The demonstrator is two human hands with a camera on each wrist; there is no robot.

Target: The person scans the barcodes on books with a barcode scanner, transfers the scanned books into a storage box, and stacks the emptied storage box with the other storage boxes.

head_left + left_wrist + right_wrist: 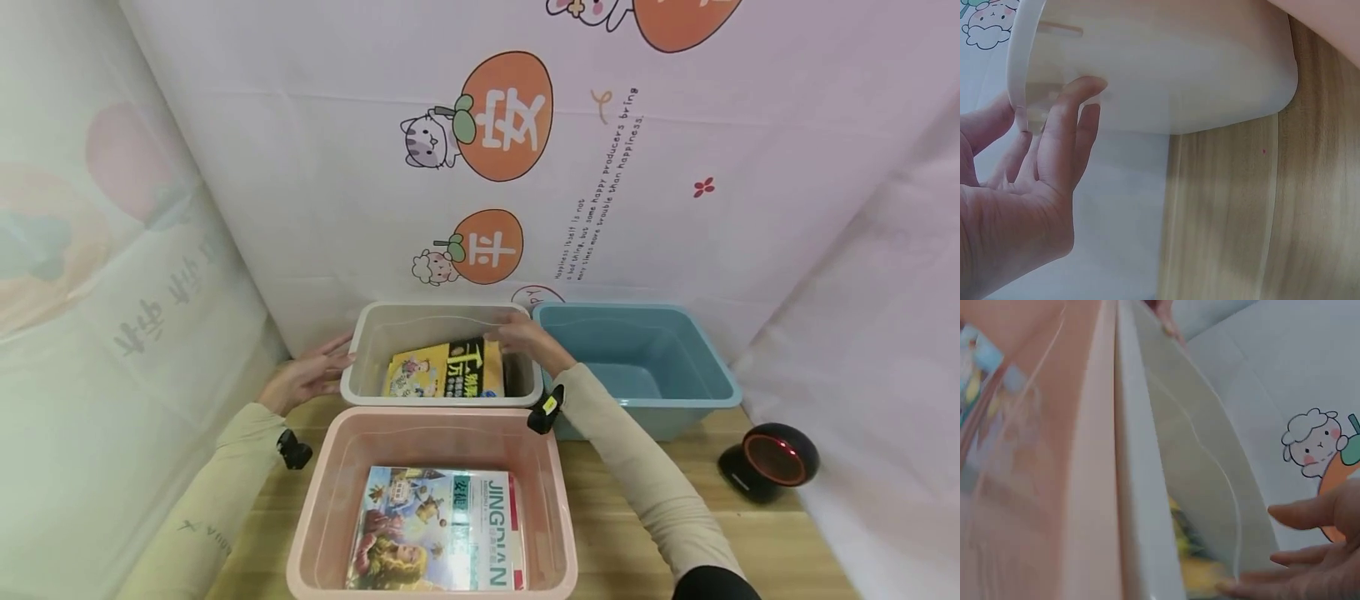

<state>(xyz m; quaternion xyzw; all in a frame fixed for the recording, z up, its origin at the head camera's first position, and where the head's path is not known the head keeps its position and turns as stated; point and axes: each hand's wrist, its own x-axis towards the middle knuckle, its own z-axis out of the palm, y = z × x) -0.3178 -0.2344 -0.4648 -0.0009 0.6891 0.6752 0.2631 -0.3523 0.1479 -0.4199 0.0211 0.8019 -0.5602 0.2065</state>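
Note:
A white bin (442, 401) holds yellow-covered books (427, 371) with black printing. My left hand (309, 377) is at the bin's left end; in the left wrist view its fingers (1063, 119) rest against the outer wall and the thumb lies by the rim. Over the right end of the same bin is my right hand (525, 335), reaching past the rim beside the books. Its fingers (1304, 512) look spread and fairly straight in the right wrist view, with nothing seen between them.
A pink bin (300, 533) holding picture books (442, 529) stands in front, against the white one. To the right is a blue bin (630, 379). A black round device (772, 458) sits on the wooden table (600, 508). Printed cloth (337, 167) hangs behind.

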